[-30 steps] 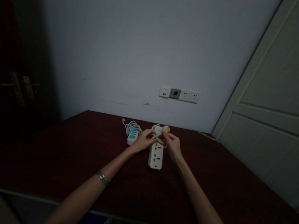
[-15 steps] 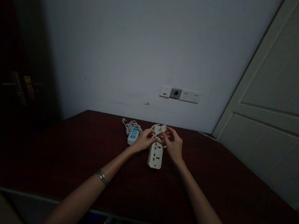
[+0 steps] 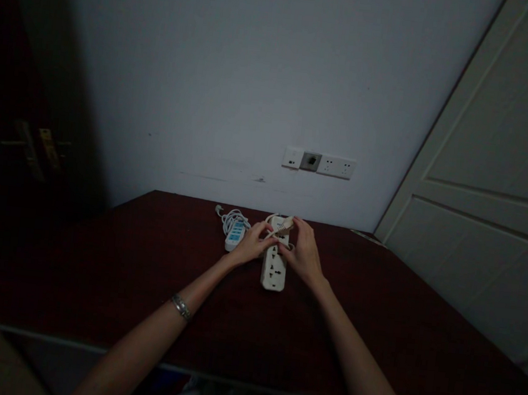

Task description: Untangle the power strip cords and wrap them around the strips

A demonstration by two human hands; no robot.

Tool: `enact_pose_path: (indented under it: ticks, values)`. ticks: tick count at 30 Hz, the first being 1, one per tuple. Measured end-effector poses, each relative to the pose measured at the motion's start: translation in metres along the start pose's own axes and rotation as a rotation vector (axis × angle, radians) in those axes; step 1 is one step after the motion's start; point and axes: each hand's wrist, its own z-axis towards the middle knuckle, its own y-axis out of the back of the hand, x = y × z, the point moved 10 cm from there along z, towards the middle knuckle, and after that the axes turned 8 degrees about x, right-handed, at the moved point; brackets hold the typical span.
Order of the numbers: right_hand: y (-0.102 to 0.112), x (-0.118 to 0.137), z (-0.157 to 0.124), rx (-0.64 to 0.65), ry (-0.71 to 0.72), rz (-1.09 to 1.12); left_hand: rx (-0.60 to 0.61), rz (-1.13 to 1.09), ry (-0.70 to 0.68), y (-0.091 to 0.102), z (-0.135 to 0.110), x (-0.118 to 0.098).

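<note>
A cream power strip (image 3: 273, 274) lies lengthwise on the dark red table (image 3: 95, 280), its sockets facing up. Its cream cord (image 3: 281, 226) is bunched at the strip's far end. My left hand (image 3: 252, 244) pinches the cord from the left, fingers closed on it. My right hand (image 3: 304, 252) grips the cord bundle from the right, over the strip's far end. A metal bracelet (image 3: 181, 306) sits on my left wrist.
A smaller white and blue power strip (image 3: 234, 235) with its coiled white cable (image 3: 229, 219) lies just left of my left hand. Wall sockets (image 3: 318, 163) sit on the white wall behind the table. A pale door (image 3: 492, 184) stands at right.
Both hands have shifted slightly toward the strip's far end and worked the cord; my right hand now covers more of the bundle. The strip has turned a little.
</note>
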Motion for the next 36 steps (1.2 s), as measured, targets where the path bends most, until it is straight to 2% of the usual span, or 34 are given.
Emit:
enact_pose_path:
  ticks: [10,17,25,30,36]
  values:
    - [-0.004,0.014,-0.002,0.044,0.079,-0.109,0.040,-0.083,-0.022,-0.004,0.002,0.001]
    - [-0.002,0.012,-0.002,0.024,0.087,-0.079,-0.004,-0.107,-0.048,0.000,0.002,0.008]
    - [-0.010,0.008,-0.002,0.096,0.026,0.147,-0.082,-0.271,0.080,0.001,0.001,0.026]
    - [-0.010,0.008,-0.005,0.097,0.081,0.139,-0.027,-0.420,0.123,-0.007,-0.001,0.028]
    - [-0.015,0.004,-0.006,0.125,0.087,0.081,-0.027,-0.422,0.201,-0.009,-0.003,0.040]
